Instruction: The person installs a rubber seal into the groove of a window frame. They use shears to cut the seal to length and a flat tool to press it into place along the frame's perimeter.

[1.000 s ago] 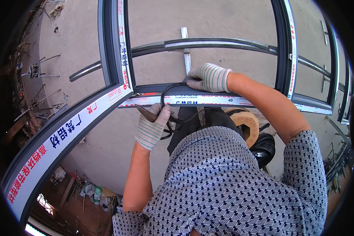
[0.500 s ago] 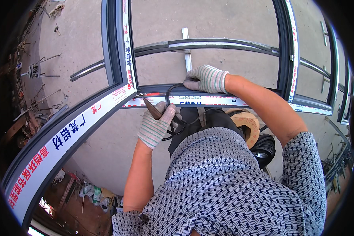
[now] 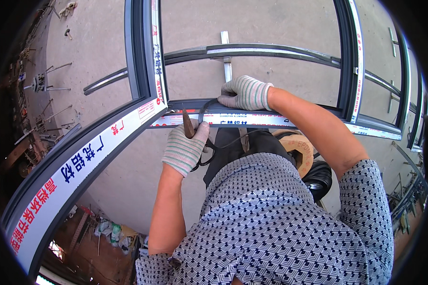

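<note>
My left hand, in a striped knit glove, is closed around scissors with brownish tapered blades pointing away from me. Their dark handles show below the palm. A black rubber strip arches from beside my left fingertips up to the near rail of a dark metal frame. My right hand, gloved alike, rests on that rail with its fingers curled down on the strip. Its fingertips are partly hidden. Printed white protective film covers the frame's faces.
A long filmed profile runs toward the lower left. Past the frame, a dark bar crosses above the concrete floor. Near my right side sit a cardboard reel and a coil of black strip. Plastic bags lie lower left.
My left hand has moved slightly left and up, turning the scissors more upright. The strip's loop is drawn closer to the rail, and my right hand has shifted slightly left.
</note>
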Motion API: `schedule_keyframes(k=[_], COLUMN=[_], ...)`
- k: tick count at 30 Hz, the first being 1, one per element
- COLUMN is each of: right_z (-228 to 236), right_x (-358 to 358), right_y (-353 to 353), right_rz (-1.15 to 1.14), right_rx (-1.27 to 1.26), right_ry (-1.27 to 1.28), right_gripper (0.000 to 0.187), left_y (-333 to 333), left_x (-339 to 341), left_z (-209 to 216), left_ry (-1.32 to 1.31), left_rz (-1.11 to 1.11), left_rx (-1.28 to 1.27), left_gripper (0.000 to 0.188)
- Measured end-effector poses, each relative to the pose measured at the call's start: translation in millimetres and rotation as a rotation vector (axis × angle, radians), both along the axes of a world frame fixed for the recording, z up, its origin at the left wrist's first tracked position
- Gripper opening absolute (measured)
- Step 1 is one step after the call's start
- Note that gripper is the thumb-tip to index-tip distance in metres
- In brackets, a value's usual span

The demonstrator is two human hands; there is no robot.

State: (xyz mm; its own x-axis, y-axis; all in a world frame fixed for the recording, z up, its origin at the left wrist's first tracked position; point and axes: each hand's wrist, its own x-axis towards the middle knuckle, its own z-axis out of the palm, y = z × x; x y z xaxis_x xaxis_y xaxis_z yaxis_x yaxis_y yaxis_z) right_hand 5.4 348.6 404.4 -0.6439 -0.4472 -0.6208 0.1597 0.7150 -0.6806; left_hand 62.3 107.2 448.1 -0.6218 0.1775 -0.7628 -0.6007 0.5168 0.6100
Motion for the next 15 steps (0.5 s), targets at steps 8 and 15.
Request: schedule_keyframes(k=[8, 15], right_z=[-0.2, 4.1], right_x=[2.8, -2.5], right_y=[-2.4, -1.8], right_rz=[0.005, 0.006], right_rx=[0.033, -0.005], right_ry=[0.02, -0.004], right_gripper=[0.036, 0.034], left_y=[-17.2, -26.0], left_x=[-2.2, 8.5], left_z=[19.4, 8.1], left_ry=[-0.052, -0.045], left_rz=[-0.017, 0.124], left_rx=[0.018, 0.19], left_gripper=[0.032, 0.023])
